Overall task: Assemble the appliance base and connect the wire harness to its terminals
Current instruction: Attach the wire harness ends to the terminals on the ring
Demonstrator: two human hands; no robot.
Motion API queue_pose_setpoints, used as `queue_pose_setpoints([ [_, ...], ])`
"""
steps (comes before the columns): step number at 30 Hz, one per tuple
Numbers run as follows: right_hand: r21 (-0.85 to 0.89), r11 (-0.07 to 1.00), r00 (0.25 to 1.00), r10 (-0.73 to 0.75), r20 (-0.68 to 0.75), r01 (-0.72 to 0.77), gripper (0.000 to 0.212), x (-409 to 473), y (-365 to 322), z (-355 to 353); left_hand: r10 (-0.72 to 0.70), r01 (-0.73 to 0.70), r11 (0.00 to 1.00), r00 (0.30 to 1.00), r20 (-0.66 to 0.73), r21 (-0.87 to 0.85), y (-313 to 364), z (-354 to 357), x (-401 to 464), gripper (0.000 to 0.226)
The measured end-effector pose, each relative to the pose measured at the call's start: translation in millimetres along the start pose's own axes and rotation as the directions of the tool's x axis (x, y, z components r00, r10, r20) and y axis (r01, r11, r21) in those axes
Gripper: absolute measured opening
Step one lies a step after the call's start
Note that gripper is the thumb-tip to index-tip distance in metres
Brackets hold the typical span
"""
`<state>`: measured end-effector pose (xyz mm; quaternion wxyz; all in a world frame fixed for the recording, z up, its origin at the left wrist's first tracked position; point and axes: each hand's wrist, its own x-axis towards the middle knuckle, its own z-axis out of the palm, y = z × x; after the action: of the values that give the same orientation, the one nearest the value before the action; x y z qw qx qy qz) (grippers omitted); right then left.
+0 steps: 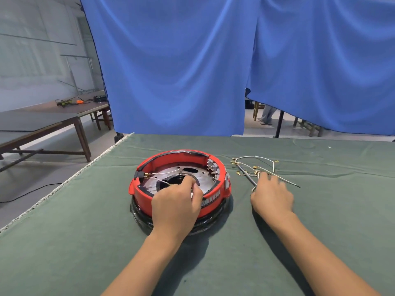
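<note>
From my head camera, the red appliance base point(179, 182) sits at the centre of the frame on the green cloth point(85, 242). My left hand point(177, 207) reaches over its near rim, fingers curled inside; whether they pinch a white wire point(164, 173) I cannot tell. Right of centre, my right hand point(272, 196) lies on the loose wire harness point(254, 165), its fingers blurred, so I cannot tell its grip.
</note>
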<state>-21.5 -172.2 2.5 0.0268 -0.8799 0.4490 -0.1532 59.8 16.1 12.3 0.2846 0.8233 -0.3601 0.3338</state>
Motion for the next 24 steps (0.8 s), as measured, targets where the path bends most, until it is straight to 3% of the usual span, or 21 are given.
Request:
queue_pose_setpoints([
  [4,0.207,0.976,0.993,0.043,0.109,-0.065,0.026,-1,11,-5,0.001,0.0,1.0,1.0,0.019,-0.011,0,-2,1,0.016],
  [7,0.43,0.896,0.975,0.018,0.221,-0.114,0.019,-7,4,-10,0.015,-0.015,1.0,1.0,0.006,0.006,0,-3,3,0.026],
  [13,0.547,0.837,0.979,-0.117,0.165,0.008,0.015,-27,-22,-3,-0.036,0.039,0.986,0.999,-0.019,0.164,0,-6,3,0.031],
  [17,0.551,0.824,0.944,-0.275,0.185,0.132,0.009,-24,-31,3,-0.102,0.104,0.981,0.995,-0.018,0.167,-12,-8,4,0.017],
  [20,0.558,0.82,0.96,-0.243,0.141,0.125,0.021,-10,-26,3,-0.094,0.093,0.985,0.996,0.003,0.147,-15,-7,6,0.015],
  [22,0.432,0.89,0.983,-0.178,0.037,0.144,0.015,0,-16,5,-0.09,0.088,0.985,0.996,0.006,0.151,-14,-6,6,0.015],
  [24,0.256,0.956,0.989,-0.148,-0.001,0.143,0.022,8,-4,9,-0.083,0.082,0.985,0.997,0.001,0.155,-13,-4,8,0.016],
])
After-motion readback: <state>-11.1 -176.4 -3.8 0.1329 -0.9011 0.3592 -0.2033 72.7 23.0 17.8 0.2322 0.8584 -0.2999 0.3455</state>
